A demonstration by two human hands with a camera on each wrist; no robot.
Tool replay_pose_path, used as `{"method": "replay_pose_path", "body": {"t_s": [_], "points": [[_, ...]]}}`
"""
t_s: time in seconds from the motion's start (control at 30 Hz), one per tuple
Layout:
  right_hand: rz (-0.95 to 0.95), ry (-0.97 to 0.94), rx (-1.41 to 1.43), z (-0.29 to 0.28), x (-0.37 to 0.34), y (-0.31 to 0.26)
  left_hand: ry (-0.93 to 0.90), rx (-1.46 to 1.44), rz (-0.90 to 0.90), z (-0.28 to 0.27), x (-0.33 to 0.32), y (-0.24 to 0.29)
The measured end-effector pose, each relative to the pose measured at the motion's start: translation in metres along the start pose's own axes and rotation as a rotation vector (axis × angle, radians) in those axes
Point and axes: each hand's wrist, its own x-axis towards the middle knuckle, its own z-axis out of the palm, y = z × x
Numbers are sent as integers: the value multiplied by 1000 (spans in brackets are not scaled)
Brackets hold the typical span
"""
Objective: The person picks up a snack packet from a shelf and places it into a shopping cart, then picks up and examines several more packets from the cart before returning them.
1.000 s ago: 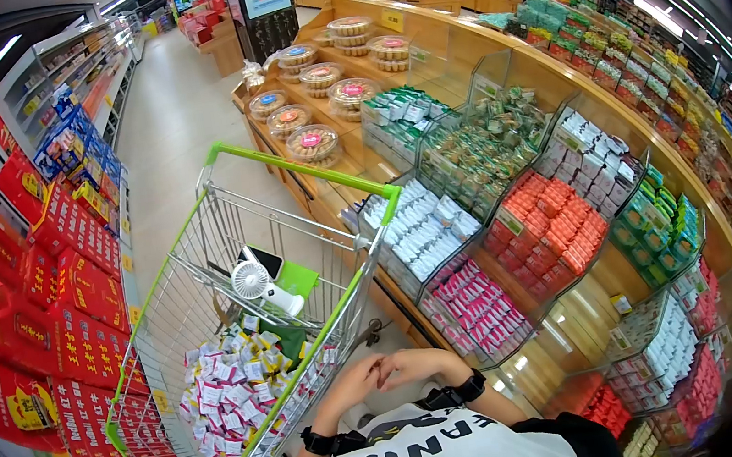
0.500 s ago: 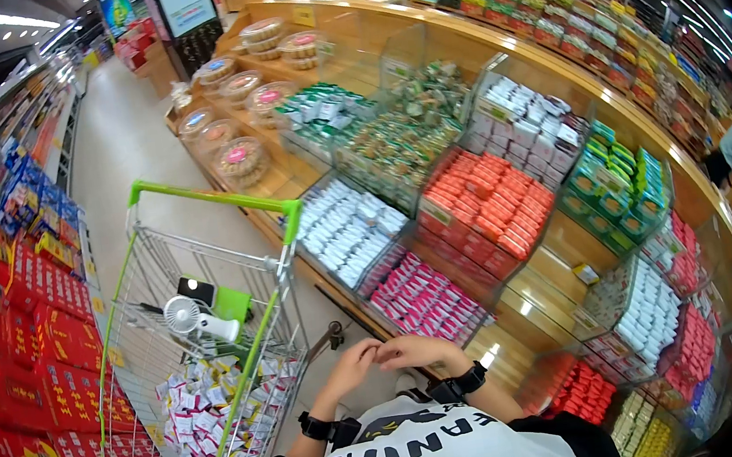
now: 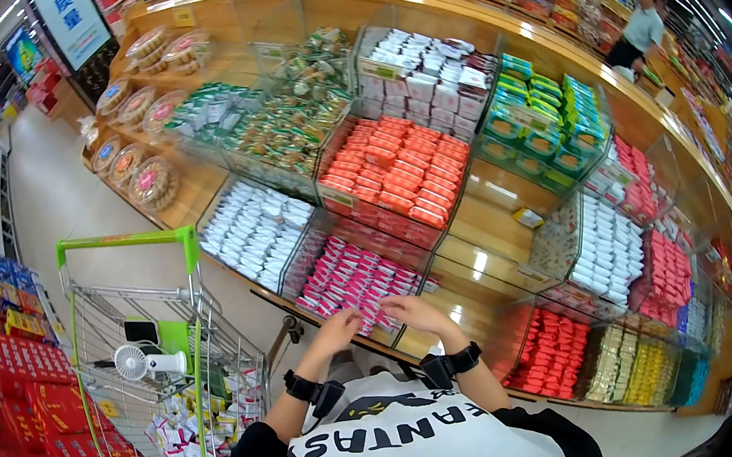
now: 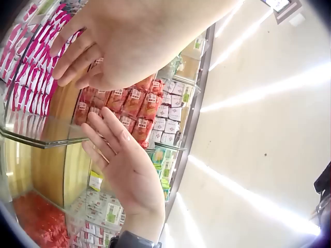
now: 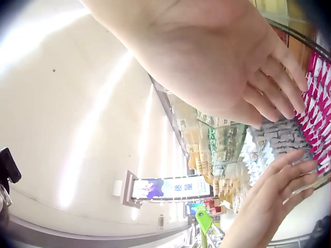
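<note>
My left hand [image 3: 336, 334] and right hand [image 3: 416, 314] are raised in front of my chest, a short gap between them. Both are empty, fingers loosely extended. In the head view their fingertips overlap the near edge of a bin of pink-and-white wrapped packets [image 3: 349, 272]. The left wrist view has the left palm [image 4: 139, 41] large at the top and the right hand [image 4: 126, 160] below it. From the right wrist, the right palm [image 5: 207, 62] looms above the left hand [image 5: 271, 204]. Orange-red packets [image 3: 395, 165] fill the bin just beyond the pink ones.
A green-handled shopping cart [image 3: 122, 239] stands on my left, holding small packets [image 3: 180, 429], a white handheld fan [image 3: 148, 361] and a phone [image 3: 141, 331]. Clear-walled bins of white packets [image 3: 257, 229] and green packs [image 3: 545, 112] line the wooden display. Another person [image 3: 640, 30] is at the far right.
My view has turned right, so the cart and round snack tubs shift left. My hands, touching or nearly touching before, have come apart and now overlap the pink packets' bin.
</note>
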Motion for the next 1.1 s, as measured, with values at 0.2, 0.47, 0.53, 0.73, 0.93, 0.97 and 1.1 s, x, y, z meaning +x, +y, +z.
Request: {"method": "replay_pose_path", "body": {"t_s": [0.2, 0.47, 0.53, 0.73, 0.93, 0.97, 1.1], "points": [[125, 96, 16, -3, 22, 24, -244, -67, -68, -4, 32, 10], [259, 114, -82, 5, 77, 80, -689, -653, -503, 14, 96, -97], [203, 24, -23, 5, 85, 90, -601, -511, -677, 22, 100, -91], [339, 46, 265, 25, 93, 144, -517, -326, -822, 30, 100, -78], [429, 152, 144, 26, 92, 129, -661, -339, -821, 28, 113, -96], [432, 154, 142, 23, 93, 129, -692, -306, -850, 29, 115, -91], [97, 1, -243, 38, 113, 226, -735, -341, -873, 40, 116, -100]]}}
